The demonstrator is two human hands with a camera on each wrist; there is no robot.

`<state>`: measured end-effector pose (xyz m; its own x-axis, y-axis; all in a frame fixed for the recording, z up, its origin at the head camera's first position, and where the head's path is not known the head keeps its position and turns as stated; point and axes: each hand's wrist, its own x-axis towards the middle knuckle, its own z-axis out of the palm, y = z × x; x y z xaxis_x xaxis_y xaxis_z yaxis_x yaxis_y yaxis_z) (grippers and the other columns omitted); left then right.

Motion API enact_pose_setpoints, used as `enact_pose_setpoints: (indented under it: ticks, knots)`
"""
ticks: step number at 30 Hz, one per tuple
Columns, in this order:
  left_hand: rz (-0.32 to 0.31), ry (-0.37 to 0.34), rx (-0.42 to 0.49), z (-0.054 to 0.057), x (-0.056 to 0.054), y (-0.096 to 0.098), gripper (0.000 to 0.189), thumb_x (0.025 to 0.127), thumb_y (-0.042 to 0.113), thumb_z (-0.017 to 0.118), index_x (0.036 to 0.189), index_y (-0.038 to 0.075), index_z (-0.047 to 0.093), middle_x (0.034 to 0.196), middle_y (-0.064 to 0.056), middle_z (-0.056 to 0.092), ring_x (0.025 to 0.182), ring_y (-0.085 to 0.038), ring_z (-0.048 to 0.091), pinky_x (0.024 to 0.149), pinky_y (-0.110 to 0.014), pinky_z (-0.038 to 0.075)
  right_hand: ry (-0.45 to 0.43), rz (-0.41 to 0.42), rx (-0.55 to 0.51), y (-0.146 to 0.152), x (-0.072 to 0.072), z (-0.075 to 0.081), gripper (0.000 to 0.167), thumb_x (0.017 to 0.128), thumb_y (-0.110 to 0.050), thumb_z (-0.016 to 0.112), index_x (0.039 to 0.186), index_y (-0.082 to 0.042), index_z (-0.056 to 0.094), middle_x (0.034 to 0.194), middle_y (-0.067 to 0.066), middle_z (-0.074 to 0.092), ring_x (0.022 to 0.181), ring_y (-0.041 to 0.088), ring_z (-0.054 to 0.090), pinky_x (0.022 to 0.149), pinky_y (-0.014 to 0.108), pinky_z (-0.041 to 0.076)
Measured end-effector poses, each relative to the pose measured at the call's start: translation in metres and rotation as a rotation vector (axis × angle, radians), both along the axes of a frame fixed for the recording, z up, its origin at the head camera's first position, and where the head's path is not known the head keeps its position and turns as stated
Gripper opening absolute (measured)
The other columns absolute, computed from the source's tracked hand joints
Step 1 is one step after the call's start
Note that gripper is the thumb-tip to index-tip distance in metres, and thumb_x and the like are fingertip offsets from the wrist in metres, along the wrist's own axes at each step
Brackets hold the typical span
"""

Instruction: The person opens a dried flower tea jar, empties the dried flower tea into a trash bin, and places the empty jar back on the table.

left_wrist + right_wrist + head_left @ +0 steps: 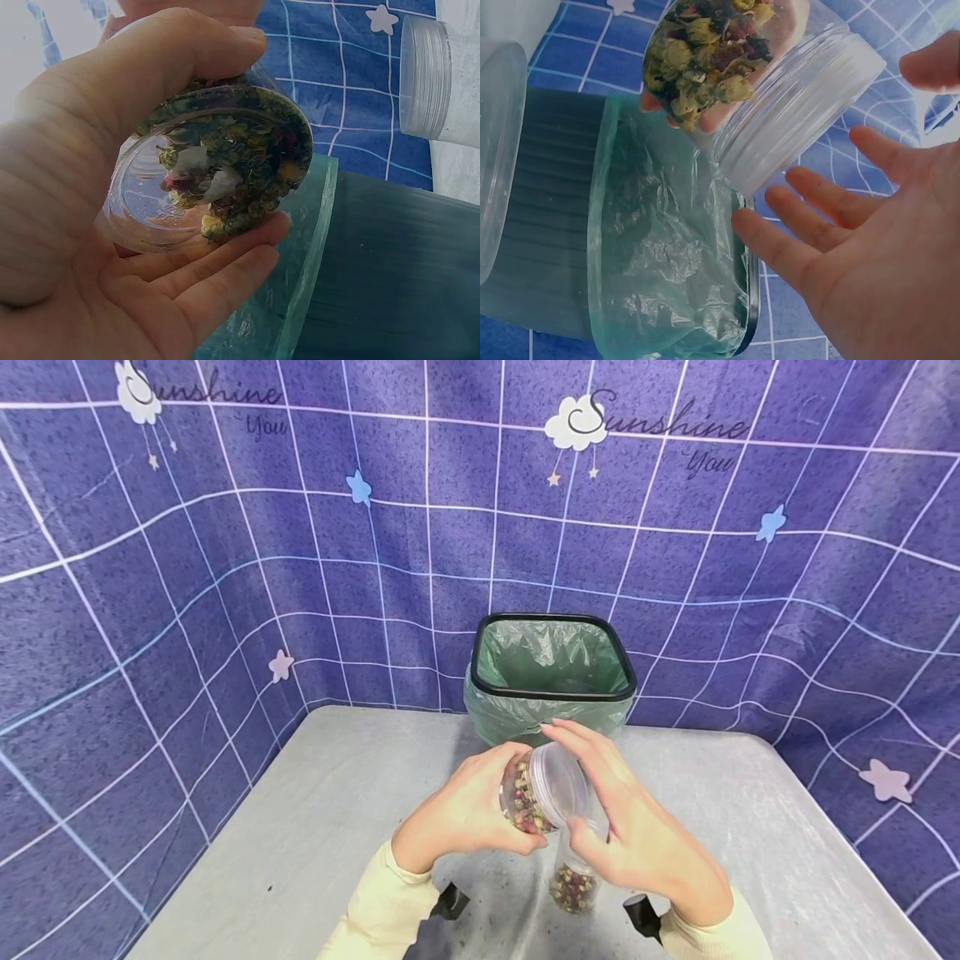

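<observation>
My left hand [472, 802] grips a clear plastic jar [521, 797] of dried flower buds, tilted with its translucent screw lid [558, 783] toward the right. In the left wrist view, the buds [232, 165] and white pieces show through the jar's clear bottom. My right hand [633, 822] is beside the lid, its fingers spread and extended. The right wrist view shows the fingertips close to the lid [802, 112]. A second clear jar [573, 889] with dried buds stands on the table under the hands, its upper part partly hidden by the right thumb.
A bin with a black rim [555, 696] and a green plastic liner [491, 710] stands at the table's back edge, just beyond the hands. The grey-white table [337, 793] meets a blue gridded curtain [420, 552] behind and at both sides.
</observation>
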<state>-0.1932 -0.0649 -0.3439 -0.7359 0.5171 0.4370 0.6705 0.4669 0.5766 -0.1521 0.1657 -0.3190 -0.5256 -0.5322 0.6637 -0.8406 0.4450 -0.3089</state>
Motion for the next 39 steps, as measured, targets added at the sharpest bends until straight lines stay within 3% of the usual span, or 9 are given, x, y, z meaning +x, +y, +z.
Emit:
enact_pose_setpoints:
  ticks: [5,14,18,23,31,39]
  knots:
    - [-0.002,0.003,0.004,-0.0006,-0.0002,-0.0002,0.083,0.057,0.03,0.096,0.13,0.018,0.059,0.107,0.015,0.065,0.094,-0.005,0.063,0.083,-0.025,0.055,-0.045,-0.105,0.008,-0.0004,0.0026,0.0,0.081,0.091,-0.023,0.07,0.162,-0.023,0.031,0.161,-0.002,0.036,0.147,0.019,0.038,0.121,0.029,0.03]
    - [-0.002,-0.003,0.013,0.0,-0.0001,-0.0002,0.083,0.057,0.03,0.096,0.13,0.019,0.059,0.107,0.016,0.065,0.094,-0.005,0.063,0.083,-0.025,0.055,-0.118,-0.24,0.025,-0.0036,0.0042,-0.0024,0.081,0.094,-0.039,0.072,0.162,-0.03,0.029,0.161,-0.008,0.035,0.146,0.015,0.039,0.114,0.048,0.041]
    - [0.006,-0.012,0.007,0.0003,0.0005,0.0002,0.082,0.057,0.03,0.096,0.13,0.019,0.059,0.107,0.016,0.065,0.094,-0.005,0.063,0.084,-0.025,0.055,-0.15,-0.28,0.019,-0.0051,0.0055,-0.0034,0.078,0.095,-0.045,0.071,0.161,-0.035,0.03,0.156,-0.013,0.04,0.14,0.012,0.044,0.11,0.046,0.045]
    - [0.004,-0.018,0.014,0.001,0.0004,0.0003,0.082,0.057,0.03,0.096,0.129,0.02,0.059,0.107,0.017,0.065,0.095,-0.005,0.063,0.084,-0.026,0.055,-0.135,-0.31,-0.002,-0.0065,0.0045,-0.0054,0.075,0.095,-0.044,0.071,0.16,-0.036,0.033,0.144,-0.013,0.05,0.116,0.009,0.056,0.095,0.041,0.052]
    - [0.006,-0.017,0.01,0.0009,0.0004,0.0003,0.082,0.057,0.031,0.096,0.129,0.02,0.059,0.106,0.017,0.064,0.094,-0.005,0.062,0.084,-0.026,0.055,-0.176,-0.38,0.005,-0.0071,0.0056,-0.008,0.075,0.095,-0.053,0.069,0.159,-0.038,0.034,0.121,-0.01,0.055,0.092,0.008,0.053,0.074,0.03,0.049]
    - [0.005,-0.026,0.013,0.0007,0.0,0.0004,0.081,0.058,0.03,0.096,0.129,0.02,0.059,0.107,0.017,0.065,0.095,-0.005,0.063,0.084,-0.026,0.055,-0.245,-0.457,0.024,-0.0089,0.0077,-0.0074,0.074,0.092,-0.063,0.066,0.155,-0.032,0.042,0.115,-0.006,0.058,0.082,0.009,0.054,0.072,0.031,0.047]
